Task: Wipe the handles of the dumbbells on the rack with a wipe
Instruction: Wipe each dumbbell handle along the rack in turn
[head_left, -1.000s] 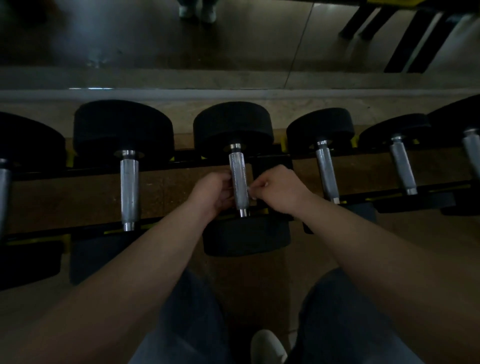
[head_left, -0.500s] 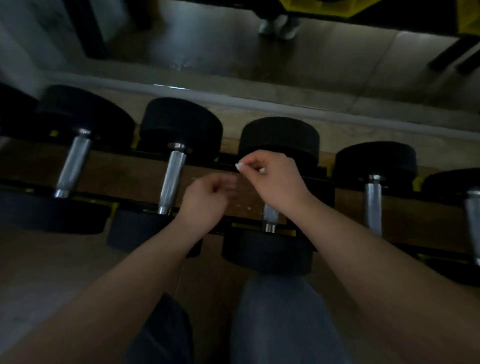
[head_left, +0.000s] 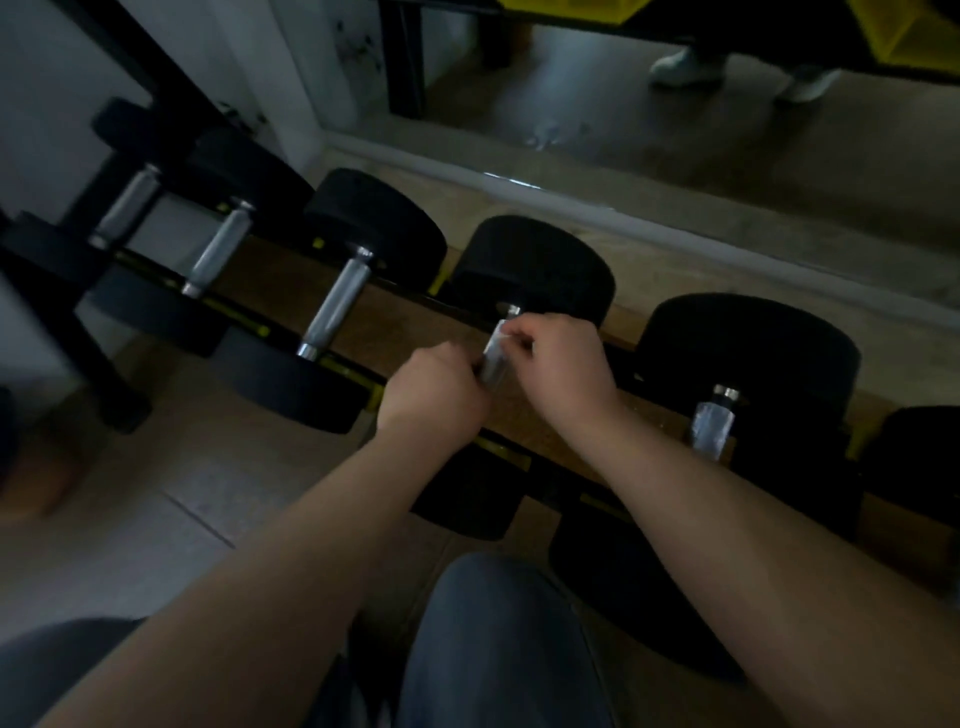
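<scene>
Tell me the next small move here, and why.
Probably draw the wipe down the handle toward the near end: the right hand pinches it at the handle's far end, while the left hand grips lower down.

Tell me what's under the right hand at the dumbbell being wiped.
A pale wipe, pinched by the right hand against the metal handle. The left hand grips the handle's lower end. How far the wipe wraps round is hidden.
</scene>
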